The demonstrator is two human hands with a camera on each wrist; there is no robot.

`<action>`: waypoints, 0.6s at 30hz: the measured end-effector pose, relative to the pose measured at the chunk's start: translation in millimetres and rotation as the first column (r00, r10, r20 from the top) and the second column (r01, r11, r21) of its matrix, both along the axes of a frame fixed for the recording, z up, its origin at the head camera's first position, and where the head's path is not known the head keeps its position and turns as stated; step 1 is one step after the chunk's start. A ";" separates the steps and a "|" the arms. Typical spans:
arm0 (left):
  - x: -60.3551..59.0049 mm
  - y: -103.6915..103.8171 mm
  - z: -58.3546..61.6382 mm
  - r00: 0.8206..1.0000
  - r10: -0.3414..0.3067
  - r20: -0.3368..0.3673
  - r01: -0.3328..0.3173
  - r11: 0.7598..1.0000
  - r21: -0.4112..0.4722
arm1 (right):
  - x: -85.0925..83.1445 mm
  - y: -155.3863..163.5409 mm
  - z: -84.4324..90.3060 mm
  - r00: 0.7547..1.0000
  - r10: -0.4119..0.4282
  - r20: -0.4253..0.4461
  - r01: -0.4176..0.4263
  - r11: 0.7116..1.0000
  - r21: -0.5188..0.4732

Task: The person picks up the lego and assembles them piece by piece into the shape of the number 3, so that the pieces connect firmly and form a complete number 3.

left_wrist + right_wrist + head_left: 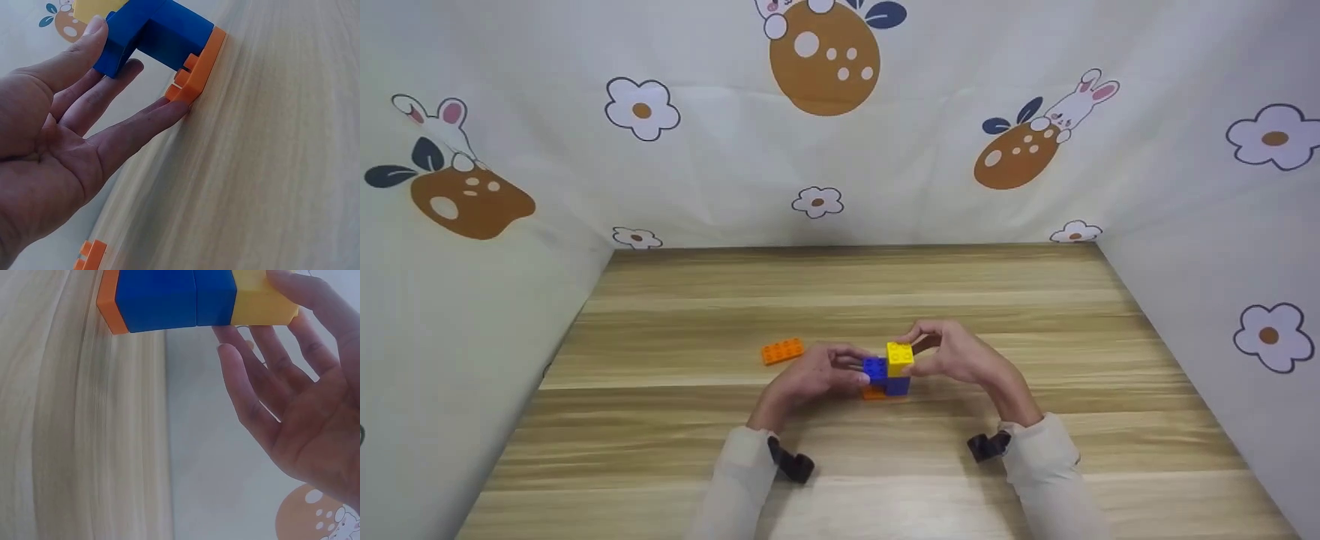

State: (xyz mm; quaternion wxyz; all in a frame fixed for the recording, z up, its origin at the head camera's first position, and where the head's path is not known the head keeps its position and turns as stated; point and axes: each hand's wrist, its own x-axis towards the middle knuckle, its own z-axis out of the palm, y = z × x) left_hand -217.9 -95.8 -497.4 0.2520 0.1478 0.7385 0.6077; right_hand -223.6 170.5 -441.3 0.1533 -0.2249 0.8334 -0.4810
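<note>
A small brick stack stands on the wooden table: a yellow brick on top, blue bricks under and beside it, and a thin orange base. My left hand reaches in from the left. In the left wrist view my left hand pinches the end of the blue brick between thumb and forefinger, and another fingertip touches the orange base. My right hand pinches the yellow brick from the right, thumb on one face and fingers on the other.
A loose orange brick lies flat on the table left of the stack, and its edge shows in the left wrist view. Patterned cloth walls close in the table at the back and on both sides.
</note>
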 end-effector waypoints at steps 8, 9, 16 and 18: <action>1.1 1.0 1.1 0.999 0.030 0.015 -0.029 0.999 -0.015 | 0.5 2.3 -1.6 0.998 0.057 -0.016 -0.056 0.997 0.046; 1.3 0.7 1.5 0.999 0.029 0.017 -0.029 1.000 -0.010 | 0.0 2.5 -2.4 0.998 0.065 -0.007 -0.065 0.997 0.049; -0.5 -5.5 6.1 1.000 0.027 -0.014 -0.028 0.997 -0.068 | -1.9 3.5 -7.3 0.996 0.076 0.045 -0.078 0.996 0.051; -1.5 -9.8 9.1 0.999 0.044 -0.016 -0.046 0.996 -0.075 | -2.1 3.4 -7.5 0.996 0.076 0.052 -0.078 0.996 0.045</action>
